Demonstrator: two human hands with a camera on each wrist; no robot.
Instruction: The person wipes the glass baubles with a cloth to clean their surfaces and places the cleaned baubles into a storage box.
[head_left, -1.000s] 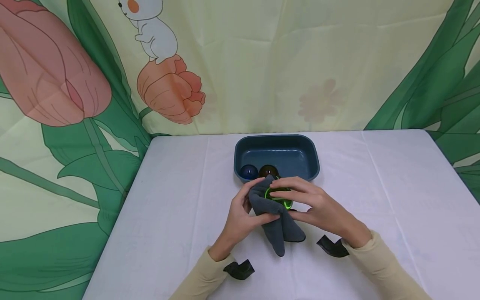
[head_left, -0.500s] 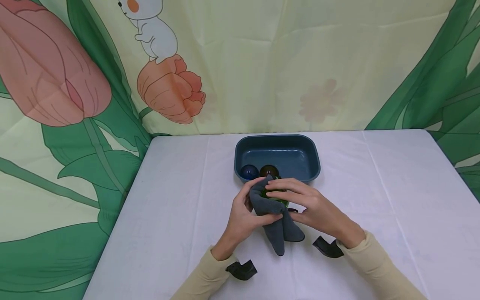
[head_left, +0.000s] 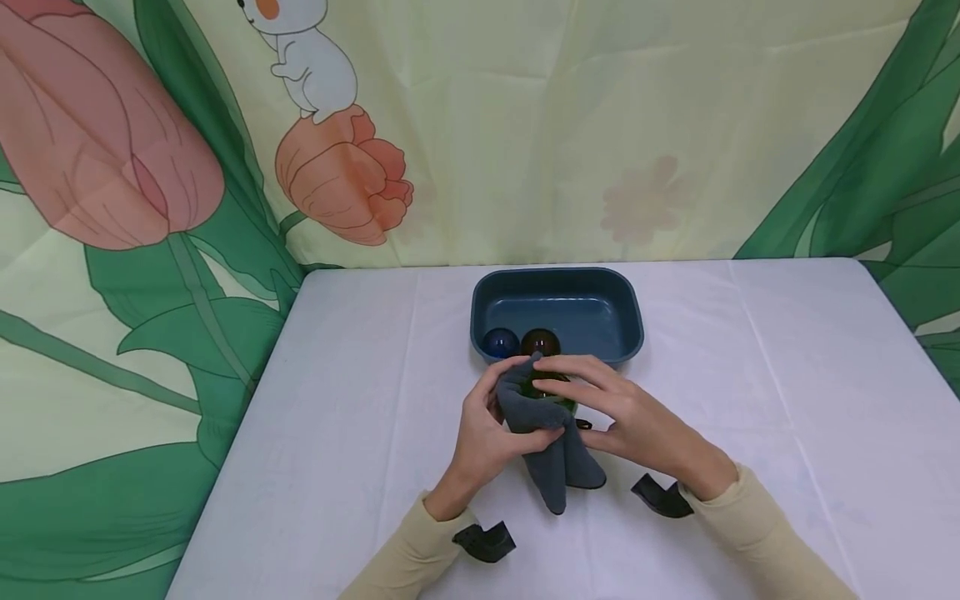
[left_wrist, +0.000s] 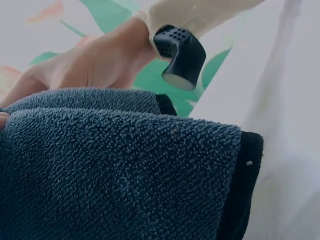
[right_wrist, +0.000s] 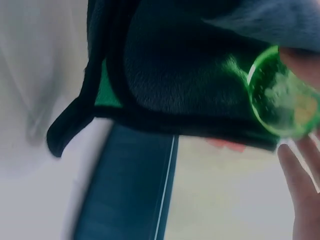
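In the head view, my left hand (head_left: pixel 483 429) grips a dark grey-blue towelling cloth (head_left: pixel 525 408), its thumb across the front. The cloth wraps partly around a green see-through ball (head_left: pixel 551 385), and its corners hang down. My right hand (head_left: pixel 645 412) holds the ball from the right, fingers curved over its top. The right wrist view shows fingertips on the green ball's edge, against the cloth's dark-bordered underside. Only cloth and the back of the left hand (left_wrist: pixel 95 65) show in the left wrist view; the fingers behind the cloth are hidden.
Just behind the hands, a dark blue tray (head_left: pixel 600 317) stands on the white-covered table (head_left: pixel 360 375). Inside it, at the near left, lie a blue ball (head_left: pixel 500 342) and a dark brown ball (head_left: pixel 540 342). A flower-print curtain (head_left: pixel 487 150) hangs beyond the table.
Both hands stay nearly in place over the cloth. The right fingers have shifted slightly left over the green ball, which looks darker than a second ago.
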